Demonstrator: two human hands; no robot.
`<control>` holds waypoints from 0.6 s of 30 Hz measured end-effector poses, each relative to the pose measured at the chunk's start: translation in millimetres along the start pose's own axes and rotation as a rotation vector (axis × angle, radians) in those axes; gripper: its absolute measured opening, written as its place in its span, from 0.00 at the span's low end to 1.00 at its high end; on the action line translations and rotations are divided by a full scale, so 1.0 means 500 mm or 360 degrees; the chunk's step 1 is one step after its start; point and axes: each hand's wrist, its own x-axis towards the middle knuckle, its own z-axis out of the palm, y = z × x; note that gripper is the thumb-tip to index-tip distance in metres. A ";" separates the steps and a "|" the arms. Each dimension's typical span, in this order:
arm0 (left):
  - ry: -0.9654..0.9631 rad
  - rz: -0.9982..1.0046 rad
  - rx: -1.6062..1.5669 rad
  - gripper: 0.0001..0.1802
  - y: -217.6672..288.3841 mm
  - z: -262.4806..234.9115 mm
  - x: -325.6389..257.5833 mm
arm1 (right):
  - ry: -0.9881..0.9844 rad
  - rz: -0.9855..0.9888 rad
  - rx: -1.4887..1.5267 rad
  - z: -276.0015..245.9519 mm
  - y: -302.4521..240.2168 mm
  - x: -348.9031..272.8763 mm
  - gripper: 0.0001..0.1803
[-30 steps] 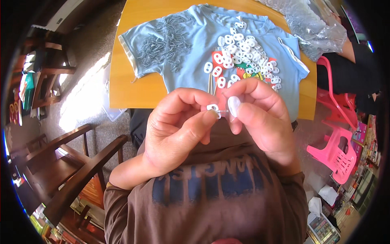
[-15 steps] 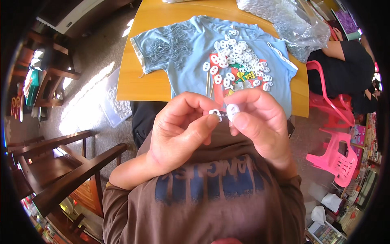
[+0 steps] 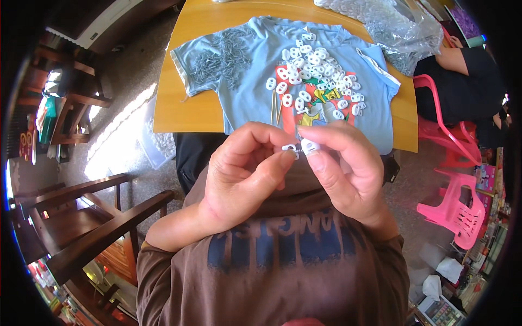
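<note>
Tabletop, left: grey springs heaped on blue shirt. Left hand: grip pinching white two-holed piece, near tabletop edge. Short spring between it and second white piece, pinched in grip of right hand.

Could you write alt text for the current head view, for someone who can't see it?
The left hand pinches a white piece and the right hand a second white piece, with a small spring between them. Beyond, a blue T-shirt on a table bears a pile of two-holed white pieces and a heap of grey bits.
</note>
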 end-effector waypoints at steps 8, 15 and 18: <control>0.0010 0.0019 -0.0053 0.08 -0.004 0.003 -0.003 | 0.0085 -0.0218 -0.0171 0.015 0.001 0.002 0.16; -0.0022 -0.0040 -0.0075 0.09 -0.001 -0.002 -0.002 | 0.0039 -0.0212 -0.0226 0.015 -0.001 0.003 0.15; -0.0082 -0.0062 -0.0051 0.10 0.000 -0.006 -0.003 | 0.0057 -0.0029 -0.0012 0.014 0.001 -0.002 0.14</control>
